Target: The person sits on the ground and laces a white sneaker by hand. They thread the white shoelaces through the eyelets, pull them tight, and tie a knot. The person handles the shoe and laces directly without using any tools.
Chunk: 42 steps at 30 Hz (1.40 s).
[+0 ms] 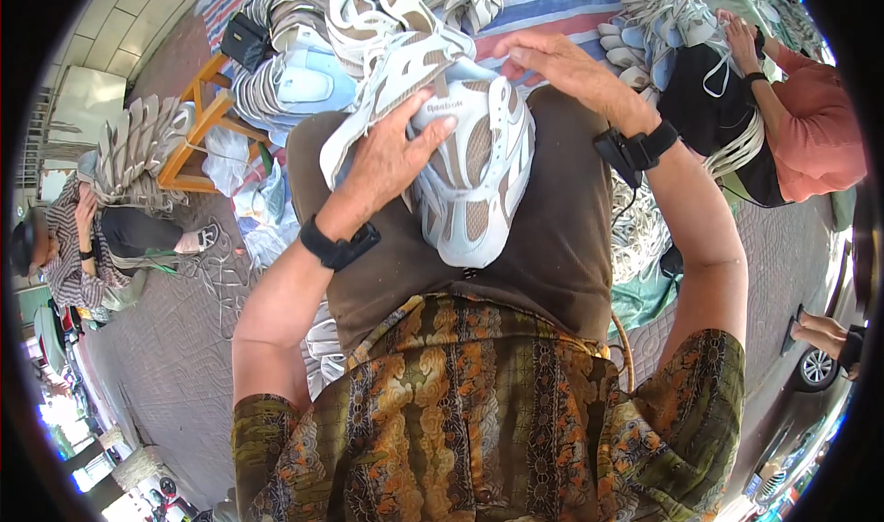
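A white sneaker upper with brown mesh panels [470,214] lies on my lap, toe toward me. My left hand [391,149] is closed on its left side, thumb on top. A second upper of the same white and brown [405,66] folds out beyond that hand. My right hand [557,66] is just beyond the sneaker upper's far right edge. Its fingers are bent toward the thumb, and whatever lies between them is too small to make out. Both wrists wear black bands.
Piles of shoe uppers [378,11] and pale blue pieces [308,80] lie ahead on a striped sheet [562,6]. A wooden stool [198,126] stands to the left. One person [78,237] sits at left; another in a pink top [815,135] works at right.
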Available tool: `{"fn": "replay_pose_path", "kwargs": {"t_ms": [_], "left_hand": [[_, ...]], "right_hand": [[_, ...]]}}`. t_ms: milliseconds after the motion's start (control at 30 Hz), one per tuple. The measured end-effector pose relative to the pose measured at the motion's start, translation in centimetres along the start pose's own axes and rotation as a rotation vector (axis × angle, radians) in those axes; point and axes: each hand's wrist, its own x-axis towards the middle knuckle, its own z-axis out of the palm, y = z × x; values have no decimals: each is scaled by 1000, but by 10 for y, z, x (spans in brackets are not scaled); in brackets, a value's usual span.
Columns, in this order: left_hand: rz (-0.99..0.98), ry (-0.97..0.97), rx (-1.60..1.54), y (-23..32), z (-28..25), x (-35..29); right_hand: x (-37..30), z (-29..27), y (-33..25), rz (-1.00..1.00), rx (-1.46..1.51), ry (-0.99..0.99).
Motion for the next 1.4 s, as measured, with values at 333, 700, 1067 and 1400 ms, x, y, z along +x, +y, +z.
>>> {"fn": "replay_pose_path", "kwargs": {"t_ms": [333, 700, 1067, 1400], "left_hand": [[95, 22, 42, 12, -3, -10], [139, -9, 43, 14, 0, -16], [83, -11, 5, 16, 6, -18], [146, 22, -7, 13, 9, -14]], "right_hand": [[0, -5, -37, 305, 22, -62], [20, 7, -44, 313, 112, -57], [35, 18, -72, 170, -711, -212], [26, 10, -66, 361, 405, -80]]}}
